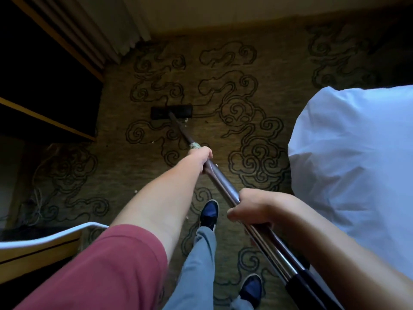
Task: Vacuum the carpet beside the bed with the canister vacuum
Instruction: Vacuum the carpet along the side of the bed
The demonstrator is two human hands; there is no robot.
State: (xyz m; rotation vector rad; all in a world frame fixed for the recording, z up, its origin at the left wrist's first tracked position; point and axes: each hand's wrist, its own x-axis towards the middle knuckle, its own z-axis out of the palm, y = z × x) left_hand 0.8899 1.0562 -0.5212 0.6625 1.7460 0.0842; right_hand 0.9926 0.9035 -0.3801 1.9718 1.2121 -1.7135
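A long metal vacuum wand point(225, 183) runs from the lower right up to a flat black floor head point(171, 112) lying on the patterned carpet point(257, 104). My left hand point(202, 156) grips the wand far down its length, just below a taped joint. My right hand point(252, 208) grips the wand nearer to me, above its black handle section point(306, 285). Small pale crumbs point(185, 119) lie on the carpet beside the head. The bed with white bedding point(357, 157) is on the right. The canister is out of view.
Dark wooden furniture point(44, 90) stands along the left, with a curtain point(107, 25) at the back left and a wall beyond. A wooden piece with a white edge point(40, 242) sits at lower left. My feet in dark shoes point(209, 212) stand on the carpet.
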